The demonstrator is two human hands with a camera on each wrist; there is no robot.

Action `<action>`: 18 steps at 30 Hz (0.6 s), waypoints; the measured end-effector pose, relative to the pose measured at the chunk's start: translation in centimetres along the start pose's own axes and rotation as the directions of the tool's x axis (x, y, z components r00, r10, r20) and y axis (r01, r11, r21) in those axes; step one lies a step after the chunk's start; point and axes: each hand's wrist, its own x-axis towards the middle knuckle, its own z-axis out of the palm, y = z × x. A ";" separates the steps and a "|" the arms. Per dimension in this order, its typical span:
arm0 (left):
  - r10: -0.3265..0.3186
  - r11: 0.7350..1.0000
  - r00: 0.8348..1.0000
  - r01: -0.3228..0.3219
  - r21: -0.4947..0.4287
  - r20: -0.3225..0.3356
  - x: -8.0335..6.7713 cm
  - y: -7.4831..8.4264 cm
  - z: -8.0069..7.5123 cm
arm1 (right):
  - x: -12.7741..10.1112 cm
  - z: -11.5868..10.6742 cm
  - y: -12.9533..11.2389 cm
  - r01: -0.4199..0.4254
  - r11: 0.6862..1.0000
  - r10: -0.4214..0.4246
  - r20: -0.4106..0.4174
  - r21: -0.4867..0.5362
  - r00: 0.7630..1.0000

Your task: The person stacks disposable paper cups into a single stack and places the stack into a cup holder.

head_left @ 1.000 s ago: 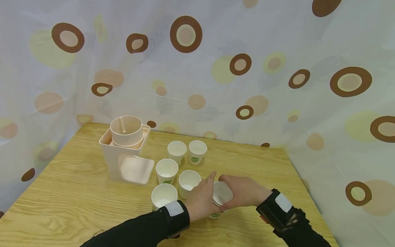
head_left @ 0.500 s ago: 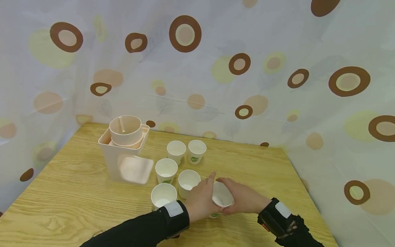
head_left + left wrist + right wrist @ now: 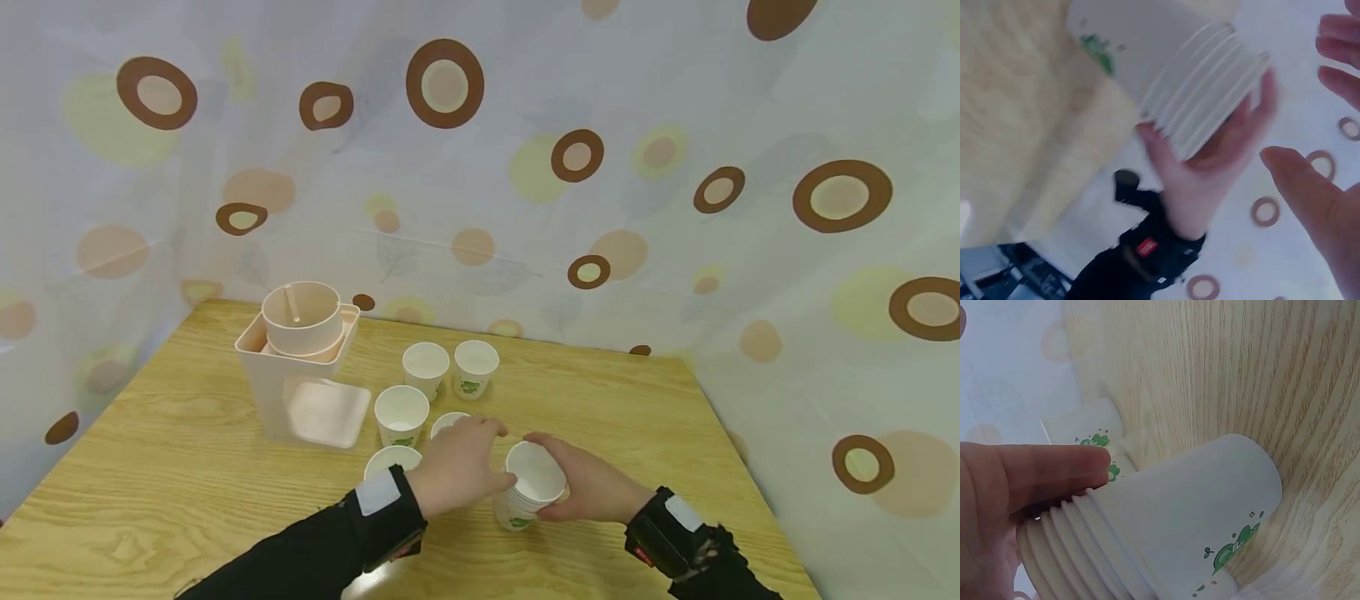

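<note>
**Listener:** What are your hands on?

**Me:** My right hand (image 3: pixel 592 487) grips a stack of nested paper cups (image 3: pixel 527 493) near the front right of the wooden table (image 3: pixel 172 467). My fingers and thumb curl round the ridged rims; the wrist views show them pressed on those ridges. My left hand (image 3: pixel 457 465) hovers at the stack's top rim with fingers loosely spread. It holds nothing that I can see.

**Listener:** How would you handle this well?

**Me:** I judge that the stack needs a firm hold low on the rims, so it does not tilt or slide on the smooth wood. The left fingertips should pinch only the topmost rim. The rims sit very close together, so two cups could easily lift at once.

**Listener:** What else is nearby?

**Me:** Five single white cups stand upright just left of the stack. The closest (image 3: pixel 448 423) is partly hidden under my left hand, and another (image 3: pixel 390 460) stands beside my left wrist. My forearm could knock either one. Further back on the left stands a beige plastic dispenser (image 3: pixel 298 367). A curtain (image 3: pixel 675 167) with brown rings hangs behind the table.
</note>
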 end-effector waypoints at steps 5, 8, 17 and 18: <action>-0.085 0.994 0.996 0.086 0.065 -0.016 0.7 -2.0 -0.9 | 0.2 0.1 0.1 0.005 0.999 -0.005 0.010 0.037 1.000; -0.120 0.984 0.993 0.118 0.131 0.010 1.5 -2.5 -0.3 | 0.3 0.1 0.2 0.000 0.999 0.000 0.016 0.032 1.000; -0.172 0.965 0.985 0.165 0.202 0.019 3.0 -3.2 1.2 | 0.3 0.3 0.3 0.017 1.000 -0.017 -0.012 0.007 1.000; -0.172 0.965 0.985 0.164 0.204 0.019 3.1 -3.2 1.2 | 0.2 0.3 0.3 0.016 1.000 -0.016 -0.016 0.005 1.000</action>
